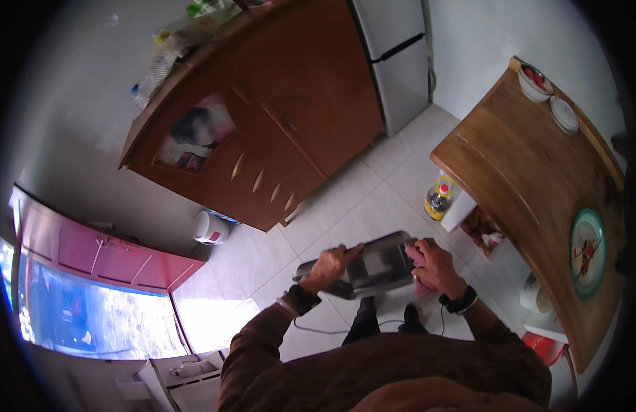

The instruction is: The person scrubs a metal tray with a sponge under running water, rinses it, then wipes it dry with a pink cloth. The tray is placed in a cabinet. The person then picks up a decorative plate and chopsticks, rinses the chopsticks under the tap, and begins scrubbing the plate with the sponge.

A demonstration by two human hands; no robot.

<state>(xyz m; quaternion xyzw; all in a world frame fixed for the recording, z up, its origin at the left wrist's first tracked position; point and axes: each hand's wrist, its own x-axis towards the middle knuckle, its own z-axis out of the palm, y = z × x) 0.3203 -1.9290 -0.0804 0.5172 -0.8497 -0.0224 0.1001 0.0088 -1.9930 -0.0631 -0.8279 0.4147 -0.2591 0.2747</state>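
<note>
A dark, shiny, rectangular object (379,263), possibly a tray or a lid, is held up in front of my body over the tiled floor. My left hand (329,265) grips its left part, with the index finger lying along the top face. At its right end my right hand (437,265) presses a pink cloth (426,286) against the edge, the fingers closed on the cloth. Both wrists wear dark bands. The underside of the dark object is hidden, and its exact kind cannot be told.
A wooden table (529,154) at the right bears a plate (588,255) and bowls (535,85). An oil bottle (439,198) stands beside it on the floor. Ahead are a brown cabinet (307,103) and a refrigerator (400,72). A white bucket (210,227) and an open doorway lie left.
</note>
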